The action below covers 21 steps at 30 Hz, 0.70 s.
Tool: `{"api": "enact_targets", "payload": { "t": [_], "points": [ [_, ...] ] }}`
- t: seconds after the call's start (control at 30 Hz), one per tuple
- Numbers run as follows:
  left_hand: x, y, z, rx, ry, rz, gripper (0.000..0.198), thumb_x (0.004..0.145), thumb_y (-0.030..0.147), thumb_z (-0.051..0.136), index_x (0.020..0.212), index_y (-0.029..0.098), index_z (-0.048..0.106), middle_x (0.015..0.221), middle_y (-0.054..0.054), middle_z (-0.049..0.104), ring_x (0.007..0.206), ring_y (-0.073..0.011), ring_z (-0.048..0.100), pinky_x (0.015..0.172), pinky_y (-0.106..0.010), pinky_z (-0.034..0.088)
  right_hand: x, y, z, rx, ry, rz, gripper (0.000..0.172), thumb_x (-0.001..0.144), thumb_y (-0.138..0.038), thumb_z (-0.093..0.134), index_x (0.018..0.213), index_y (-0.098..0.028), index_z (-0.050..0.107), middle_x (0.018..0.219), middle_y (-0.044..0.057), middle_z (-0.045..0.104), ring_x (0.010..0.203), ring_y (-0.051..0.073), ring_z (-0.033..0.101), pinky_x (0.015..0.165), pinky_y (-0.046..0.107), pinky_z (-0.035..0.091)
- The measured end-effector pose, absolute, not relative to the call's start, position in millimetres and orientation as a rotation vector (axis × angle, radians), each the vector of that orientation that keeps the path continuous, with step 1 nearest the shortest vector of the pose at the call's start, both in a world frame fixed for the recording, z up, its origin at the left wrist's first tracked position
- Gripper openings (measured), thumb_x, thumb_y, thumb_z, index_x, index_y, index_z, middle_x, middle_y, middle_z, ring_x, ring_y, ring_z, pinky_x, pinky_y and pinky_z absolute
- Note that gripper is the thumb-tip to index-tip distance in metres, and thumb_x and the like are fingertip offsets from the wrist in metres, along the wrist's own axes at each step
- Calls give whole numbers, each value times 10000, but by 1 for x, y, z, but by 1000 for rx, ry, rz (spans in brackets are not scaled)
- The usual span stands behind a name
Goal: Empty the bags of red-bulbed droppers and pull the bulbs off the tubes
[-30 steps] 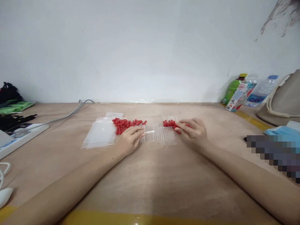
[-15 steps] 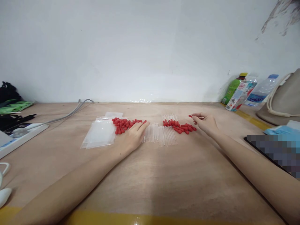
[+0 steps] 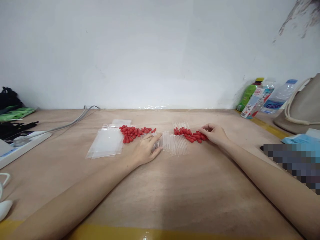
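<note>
My left hand (image 3: 147, 148) lies low over a group of clear thin dropper tubes (image 3: 167, 141); its fingers are stretched and the thumb is apart. Just behind it is a heap of red rubber dropper bulbs (image 3: 130, 131), with one loose bulb (image 3: 153, 130) at its right end. At the smaller right pile of red bulbs (image 3: 191, 137), my right hand (image 3: 213, 133) has its fingertips closed on a bulb, partly hidden by the fingers. Beside this pile stands a row of droppers (image 3: 181, 128), red ends toward me and clear tubes pointing to the wall.
Clear plastic bags (image 3: 106, 141) lie left of the red heap. A white power strip (image 3: 32, 143) with a grey cable is at far left. Bottles (image 3: 257, 98), a beige bag (image 3: 302, 106), a blue packet (image 3: 297, 143) and a blurred dark device (image 3: 292, 163) line the right side.
My right hand has moved left and down with its red bulb onto the right pile. My left hand has drawn back from the red heap onto the clear tubes, its thumb now apart.
</note>
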State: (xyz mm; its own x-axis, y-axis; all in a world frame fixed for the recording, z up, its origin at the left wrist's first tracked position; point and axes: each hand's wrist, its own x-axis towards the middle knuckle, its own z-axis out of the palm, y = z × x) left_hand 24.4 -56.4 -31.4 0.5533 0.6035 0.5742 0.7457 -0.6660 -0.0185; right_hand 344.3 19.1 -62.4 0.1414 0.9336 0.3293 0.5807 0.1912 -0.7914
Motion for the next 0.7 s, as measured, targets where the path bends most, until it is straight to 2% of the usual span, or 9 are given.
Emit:
{"api": "enact_targets", "payload": {
  "t": [0.17, 0.27, 0.37, 0.53, 0.7],
  "points": [
    [20, -55, -35, -2585, -1087, -801, 597, 755, 489, 565, 1214, 119, 472, 982, -122, 629, 955, -257, 553, 817, -398, 465, 343, 20, -63, -1450, -1519, 495, 369, 734, -487, 526, 812, -144, 634, 715, 69, 669, 580, 138, 592, 512, 239, 449],
    [19, -56, -34, -2598, -1114, -789, 624, 736, 527, 569, 1222, 146, 475, 1102, -120, 600, 1059, -277, 507, 887, -433, 411, 341, 20, -62, -1446, -1492, 464, 395, 736, -482, 528, 900, -136, 628, 780, 88, 675, 625, 154, 609, 556, 262, 469],
    [20, -56, -34, -2615, -1106, -784, 697, 688, 602, 573, 1225, 169, 475, 1171, -110, 573, 1100, -285, 484, 927, -456, 360, 336, 16, -58, -1455, -1530, 347, 377, 721, -472, 554, 905, -156, 643, 823, 83, 676, 715, 186, 611, 649, 310, 468],
    [33, -56, -36, -2556, -1158, -779, 809, 612, 701, 557, 1206, 155, 493, 1198, -128, 551, 1155, -316, 441, 975, -486, 285, 315, 5, -41, -1390, -1893, -52, 275, 719, -469, 573, 800, -228, 677, 872, 40, 672, 878, 234, 566, 804, 404, 371],
    [52, -56, -40, -2468, -1184, -812, 873, 598, 739, 526, 1240, 150, 463, 1217, -150, 525, 1199, -340, 392, 1018, -528, 195, 292, 5, -32, -1289, -2106, -259, 285, 725, -487, 586, 872, -261, 680, 869, 51, 661, 894, 248, 530, 796, 427, 293]
  ]
}}
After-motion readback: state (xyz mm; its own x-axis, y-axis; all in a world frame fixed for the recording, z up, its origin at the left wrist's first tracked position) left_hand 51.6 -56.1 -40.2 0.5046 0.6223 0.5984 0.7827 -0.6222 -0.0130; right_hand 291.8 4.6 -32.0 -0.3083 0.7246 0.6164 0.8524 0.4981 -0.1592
